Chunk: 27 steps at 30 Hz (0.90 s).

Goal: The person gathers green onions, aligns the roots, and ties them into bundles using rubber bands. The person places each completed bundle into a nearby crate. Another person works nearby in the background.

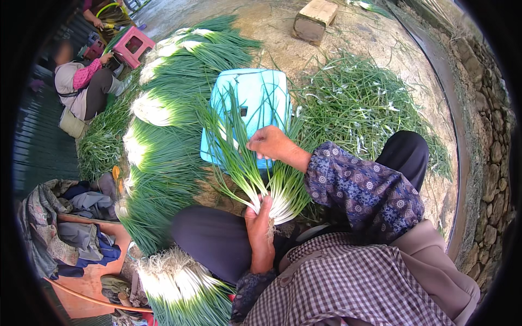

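My left hand grips a bunch of spring onions by the white stems, with the roots hanging below the thumb. Their green leaves fan upward and away from me, some across a light-blue plastic stool. Over the near side of that stool is my right hand, fingers curled beside the leaves; whether a leaf is pinched in it cannot be seen. Close to my left knee lies a large bundle of spring onions, roots toward the stool side.
Bundled spring onions form a long row on the left. A heap of stripped leaves covers ground at right, below a wooden block. A seated person works by a pink stool. Clothes lie at lower left; a stone wall runs along the right.
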Each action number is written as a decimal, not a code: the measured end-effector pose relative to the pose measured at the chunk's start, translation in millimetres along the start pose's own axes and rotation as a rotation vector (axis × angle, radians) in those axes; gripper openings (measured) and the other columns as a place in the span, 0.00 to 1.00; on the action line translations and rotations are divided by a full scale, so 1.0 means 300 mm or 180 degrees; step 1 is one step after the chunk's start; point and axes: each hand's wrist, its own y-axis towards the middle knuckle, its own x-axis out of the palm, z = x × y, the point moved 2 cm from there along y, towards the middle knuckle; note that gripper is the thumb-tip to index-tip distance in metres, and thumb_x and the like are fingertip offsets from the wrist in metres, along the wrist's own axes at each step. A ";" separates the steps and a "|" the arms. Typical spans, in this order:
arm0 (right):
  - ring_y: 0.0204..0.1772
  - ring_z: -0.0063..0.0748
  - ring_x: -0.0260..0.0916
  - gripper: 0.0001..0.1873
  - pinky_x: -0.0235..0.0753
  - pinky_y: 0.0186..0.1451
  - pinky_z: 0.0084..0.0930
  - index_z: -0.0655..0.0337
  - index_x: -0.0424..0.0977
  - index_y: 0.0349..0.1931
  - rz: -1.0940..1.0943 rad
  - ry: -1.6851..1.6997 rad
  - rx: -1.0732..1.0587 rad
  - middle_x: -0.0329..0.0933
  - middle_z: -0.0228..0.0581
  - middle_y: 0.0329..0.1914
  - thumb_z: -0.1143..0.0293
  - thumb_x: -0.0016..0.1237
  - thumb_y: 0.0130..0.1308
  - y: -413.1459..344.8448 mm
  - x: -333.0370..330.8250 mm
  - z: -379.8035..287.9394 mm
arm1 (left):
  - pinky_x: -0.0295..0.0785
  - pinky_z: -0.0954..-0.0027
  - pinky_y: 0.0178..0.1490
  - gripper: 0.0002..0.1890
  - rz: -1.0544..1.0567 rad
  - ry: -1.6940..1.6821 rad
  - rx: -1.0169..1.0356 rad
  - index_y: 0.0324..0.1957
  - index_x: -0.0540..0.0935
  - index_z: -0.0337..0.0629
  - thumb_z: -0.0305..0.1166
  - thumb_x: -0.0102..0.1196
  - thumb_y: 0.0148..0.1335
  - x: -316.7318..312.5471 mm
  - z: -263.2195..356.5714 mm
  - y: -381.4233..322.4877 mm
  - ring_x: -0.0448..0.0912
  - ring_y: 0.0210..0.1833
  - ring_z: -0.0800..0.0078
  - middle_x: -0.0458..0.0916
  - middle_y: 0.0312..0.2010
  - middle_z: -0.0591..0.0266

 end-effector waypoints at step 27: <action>0.35 0.41 0.77 0.09 0.77 0.36 0.35 0.64 0.76 0.39 -0.0158 -0.1772 -0.1850 0.73 0.41 0.38 0.70 0.58 0.60 -0.362 -0.048 0.064 | 0.74 0.76 0.40 0.10 -0.0149 0.0395 0.0285 0.48 0.78 0.34 0.26 0.56 0.67 -0.048 -0.039 0.032 0.79 0.37 0.80 0.82 0.38 0.64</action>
